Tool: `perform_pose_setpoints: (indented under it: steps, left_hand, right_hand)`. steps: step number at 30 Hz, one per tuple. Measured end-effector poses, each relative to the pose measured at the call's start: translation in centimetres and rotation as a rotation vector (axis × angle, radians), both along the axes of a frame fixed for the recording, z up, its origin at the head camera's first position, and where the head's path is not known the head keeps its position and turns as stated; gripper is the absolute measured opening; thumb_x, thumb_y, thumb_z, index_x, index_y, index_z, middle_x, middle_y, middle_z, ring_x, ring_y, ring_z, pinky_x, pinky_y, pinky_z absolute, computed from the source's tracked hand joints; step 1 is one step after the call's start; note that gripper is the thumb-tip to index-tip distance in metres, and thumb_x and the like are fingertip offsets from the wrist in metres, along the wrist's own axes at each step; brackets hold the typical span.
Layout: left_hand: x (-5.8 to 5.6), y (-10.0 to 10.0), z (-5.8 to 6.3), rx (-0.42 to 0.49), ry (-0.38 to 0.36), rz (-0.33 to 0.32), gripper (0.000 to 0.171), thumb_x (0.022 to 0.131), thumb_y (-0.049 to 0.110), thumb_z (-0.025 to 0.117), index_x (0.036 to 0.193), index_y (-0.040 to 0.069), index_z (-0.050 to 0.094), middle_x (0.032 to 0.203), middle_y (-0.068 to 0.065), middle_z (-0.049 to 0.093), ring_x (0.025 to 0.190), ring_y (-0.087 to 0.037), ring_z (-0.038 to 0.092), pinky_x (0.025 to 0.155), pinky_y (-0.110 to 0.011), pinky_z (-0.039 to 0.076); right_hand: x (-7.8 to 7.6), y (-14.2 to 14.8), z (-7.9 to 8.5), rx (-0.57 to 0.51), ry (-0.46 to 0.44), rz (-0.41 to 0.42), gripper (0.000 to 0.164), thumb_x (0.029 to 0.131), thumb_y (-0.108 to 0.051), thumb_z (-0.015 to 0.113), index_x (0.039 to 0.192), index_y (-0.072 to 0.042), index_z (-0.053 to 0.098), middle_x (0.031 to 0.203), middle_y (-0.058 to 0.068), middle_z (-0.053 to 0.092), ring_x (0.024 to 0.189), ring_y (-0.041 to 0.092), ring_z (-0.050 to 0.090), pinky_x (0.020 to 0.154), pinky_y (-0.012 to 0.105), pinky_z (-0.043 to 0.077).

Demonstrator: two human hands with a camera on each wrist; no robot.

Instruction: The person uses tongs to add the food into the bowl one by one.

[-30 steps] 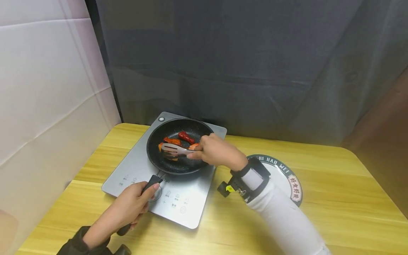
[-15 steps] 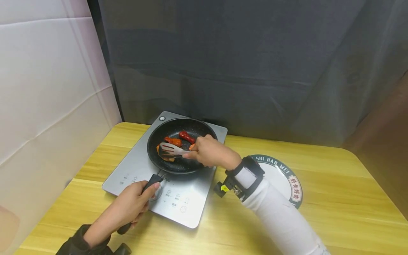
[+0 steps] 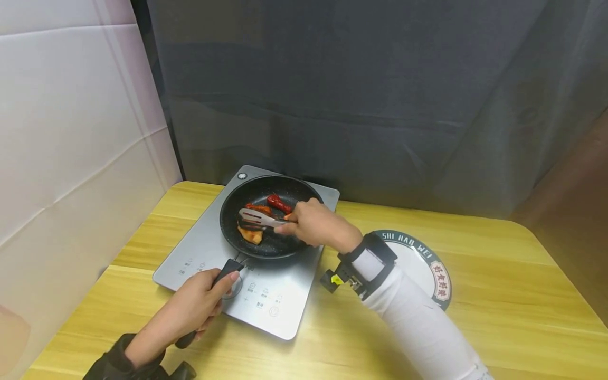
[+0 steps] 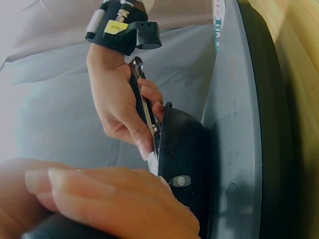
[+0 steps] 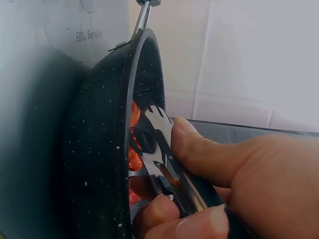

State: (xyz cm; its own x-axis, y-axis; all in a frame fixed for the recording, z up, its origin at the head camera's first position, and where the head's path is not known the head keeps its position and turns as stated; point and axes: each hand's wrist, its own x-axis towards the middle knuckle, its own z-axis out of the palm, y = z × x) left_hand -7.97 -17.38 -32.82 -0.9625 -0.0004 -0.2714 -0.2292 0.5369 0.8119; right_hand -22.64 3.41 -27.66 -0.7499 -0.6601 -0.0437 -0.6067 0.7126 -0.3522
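Observation:
My left hand (image 3: pixel 197 301) grips the black handle (image 3: pixel 230 269) of a dark speckled frying pan (image 3: pixel 280 248). In my right hand (image 3: pixel 315 224) are metal tongs (image 3: pixel 256 217) with slotted ends, held low over the pan's left half. Just below the tong ends lies a browned, yellowish piece of food (image 3: pixel 252 236). An orange-red piece (image 3: pixel 258 208), partly covered by the tongs, lies behind it, and a dark red drumstick (image 3: pixel 278 202) sits farther back. In the right wrist view, thumb and fingers press the tongs' arms (image 5: pixel 187 189) from both sides at the pan's rim.
The pan stands on a silver induction cooker (image 3: pixel 275 316) with touch markings, on a wooden table (image 3: pixel 499 295). A white plate (image 3: pixel 413 264) with a green lettered rim is partly behind the right forearm. Dark cloth (image 3: pixel 356 105) hangs behind; a pale wall (image 3: pixel 85 132) rises on the left.
The right hand and tongs have shifted left, then slightly up. The front food piece has come out from under the tongs and shows its yellowish side. My left hand keeps still on the handle.

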Motion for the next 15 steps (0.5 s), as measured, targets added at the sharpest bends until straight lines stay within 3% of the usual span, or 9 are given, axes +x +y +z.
perform_pose_setpoints:
  steps: [4,15]
  left_hand:
    - [-0.06,-0.07,0.05,-0.005,-0.006,0.009,0.042,0.1,0.042,0.047,0.087,0.003,0.05,0.052,-0.003,0.04,0.033,-0.015,0.033,0.029,-0.031,0.036]
    - [-0.07,-0.19,-0.08,0.004,-0.001,0.003,0.04,0.101,0.04,0.047,0.087,0.003,0.05,0.051,-0.003,0.039,0.032,-0.014,0.033,0.028,-0.031,0.036]
  right_hand:
    - [0.02,0.07,0.02,-0.007,-0.005,-0.024,0.049,0.093,-0.044,0.06,0.066,-0.004,0.068,0.045,-0.006,0.041,0.042,0.009,0.046,0.044,0.024,0.036]
    - [0.15,-0.1,0.03,-0.017,-0.002,-0.056,0.05,0.091,-0.047,0.062,0.06,-0.007,0.062,0.046,-0.006,0.041,0.043,0.009,0.045,0.043,0.023,0.036]
